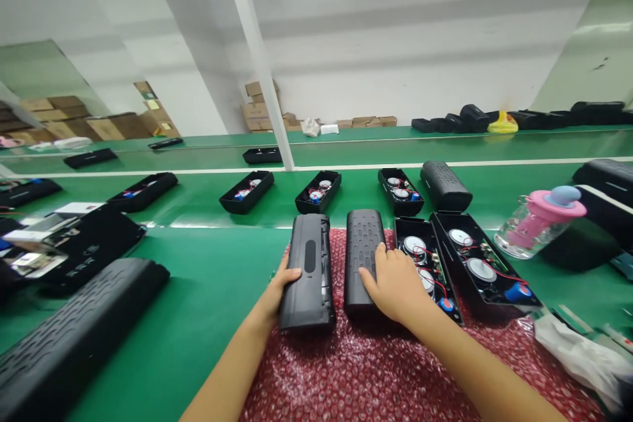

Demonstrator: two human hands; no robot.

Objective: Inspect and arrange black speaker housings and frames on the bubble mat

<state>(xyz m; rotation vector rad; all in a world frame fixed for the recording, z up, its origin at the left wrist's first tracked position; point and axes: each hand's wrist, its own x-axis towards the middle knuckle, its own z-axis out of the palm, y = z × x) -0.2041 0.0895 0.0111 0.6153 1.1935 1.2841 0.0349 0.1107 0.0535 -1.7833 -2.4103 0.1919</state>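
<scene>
My left hand [277, 290] grips the left side of a black speaker housing [309, 270] that lies back-up on red bubble wrap [366, 362]. Right beside it lies a textured black speaker cover [362, 257], and my right hand [395, 285] wraps over its near right edge. To the right of that hand two open housings [477, 264] show round drivers, red wires and a blue capacitor.
A green conveyor belt [208, 198] behind carries several open speaker housings and a closed speaker [445, 186]. A clear bottle with a pink cap [537, 221] lies at right. A long black cover [69, 336] lies near left. Cardboard boxes stack at the back wall.
</scene>
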